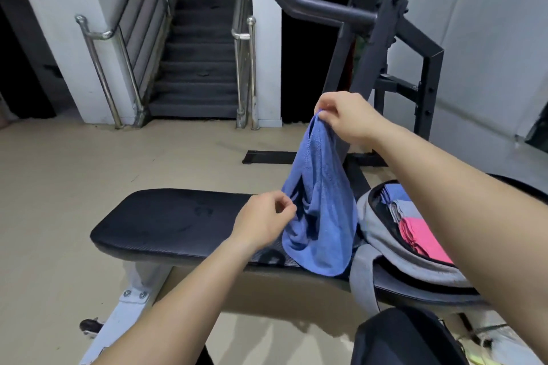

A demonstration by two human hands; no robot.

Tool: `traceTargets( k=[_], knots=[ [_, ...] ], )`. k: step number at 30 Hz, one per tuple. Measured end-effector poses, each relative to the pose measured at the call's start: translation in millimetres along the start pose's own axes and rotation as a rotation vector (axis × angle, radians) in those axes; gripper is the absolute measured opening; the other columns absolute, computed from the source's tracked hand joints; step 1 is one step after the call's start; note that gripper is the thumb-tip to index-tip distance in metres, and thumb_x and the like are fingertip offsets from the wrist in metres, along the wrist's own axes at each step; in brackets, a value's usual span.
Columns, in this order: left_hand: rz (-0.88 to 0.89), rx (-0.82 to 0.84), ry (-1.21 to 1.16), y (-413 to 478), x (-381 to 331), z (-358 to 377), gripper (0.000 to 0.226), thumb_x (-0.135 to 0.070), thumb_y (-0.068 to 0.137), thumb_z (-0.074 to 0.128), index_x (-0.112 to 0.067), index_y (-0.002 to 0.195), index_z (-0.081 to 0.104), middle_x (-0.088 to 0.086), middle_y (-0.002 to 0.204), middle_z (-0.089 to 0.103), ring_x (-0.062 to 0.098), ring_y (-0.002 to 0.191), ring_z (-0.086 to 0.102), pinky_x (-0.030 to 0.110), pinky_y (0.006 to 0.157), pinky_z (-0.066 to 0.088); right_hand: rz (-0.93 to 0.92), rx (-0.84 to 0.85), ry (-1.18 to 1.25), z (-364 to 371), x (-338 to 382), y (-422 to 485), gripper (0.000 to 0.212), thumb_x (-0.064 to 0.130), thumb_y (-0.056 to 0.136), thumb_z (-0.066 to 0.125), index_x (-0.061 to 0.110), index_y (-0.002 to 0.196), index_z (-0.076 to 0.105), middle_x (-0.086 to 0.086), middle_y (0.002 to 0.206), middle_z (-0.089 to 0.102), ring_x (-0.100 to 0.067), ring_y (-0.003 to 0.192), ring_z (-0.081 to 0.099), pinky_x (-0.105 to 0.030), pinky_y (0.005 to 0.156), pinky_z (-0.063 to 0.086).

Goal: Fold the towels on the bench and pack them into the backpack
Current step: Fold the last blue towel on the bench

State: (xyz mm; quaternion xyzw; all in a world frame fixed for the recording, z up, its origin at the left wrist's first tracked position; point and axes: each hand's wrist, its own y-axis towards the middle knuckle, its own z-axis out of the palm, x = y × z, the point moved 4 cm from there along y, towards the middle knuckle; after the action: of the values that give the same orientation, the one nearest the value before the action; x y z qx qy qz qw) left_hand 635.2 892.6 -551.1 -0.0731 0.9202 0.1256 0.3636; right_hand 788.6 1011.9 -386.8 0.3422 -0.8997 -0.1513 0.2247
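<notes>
**Blue towel (321,216) held up over the bench (166,222)**

The right hand (347,117) pinches the towel's top corner and holds it high, so the cloth hangs down with its lower edge draped over the bench's near side. The left hand (262,224) pinches the towel's left edge lower down. Just right of the towel a grey backpack (372,225) lies open on the bench, with folded blue, grey and pink towels (421,234) inside. Stairs (198,68) rise behind

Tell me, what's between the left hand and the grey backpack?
The blue towel hangs there, pinched at its top by the right hand and at its side by the left hand. The head view shows it.
</notes>
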Motion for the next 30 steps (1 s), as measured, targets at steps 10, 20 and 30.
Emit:
traceTargets(
  k=[10,20,30],
  knots=[
    [0.185,-0.355,-0.290,23.6,-47.8,-43.6,0.008,-0.041,0.093,0.063,-0.036,0.098,0.066,-0.015,0.090,0.070,0.002,0.086,0.065,0.037,0.082,0.056,-0.105,0.163,0.115,2.9,28.3,-7.8,0.018,0.017,0.097,0.062,0.030,0.086,0.067,0.018,0.082,0.066,0.006,0.079,0.059,-0.022,0.075,0.042],
    [0.168,-0.296,-0.333,34.2,-42.8,-51.4,0.017,-0.039,0.094,0.063,-0.029,0.089,0.075,-0.014,0.080,0.074,0.007,0.080,0.070,0.042,0.079,0.059,-0.172,0.245,0.136,24.4,28.4,-13.8,0.020,0.018,0.098,0.063,0.033,0.086,0.068,0.017,0.085,0.067,0.001,0.084,0.063,-0.026,0.078,0.048],
    [0.138,-0.197,-0.225,33.9,-24.1,-48.9,0.014,-0.009,0.078,0.071,-0.019,0.083,0.062,-0.008,0.078,0.067,0.002,0.063,0.056,0.013,0.061,0.046,-0.159,0.244,0.132,46.5,29.1,-18.1,0.016,0.019,0.098,0.061,0.029,0.089,0.070,0.006,0.092,0.072,-0.012,0.091,0.066,-0.034,0.085,0.054]
  ],
)
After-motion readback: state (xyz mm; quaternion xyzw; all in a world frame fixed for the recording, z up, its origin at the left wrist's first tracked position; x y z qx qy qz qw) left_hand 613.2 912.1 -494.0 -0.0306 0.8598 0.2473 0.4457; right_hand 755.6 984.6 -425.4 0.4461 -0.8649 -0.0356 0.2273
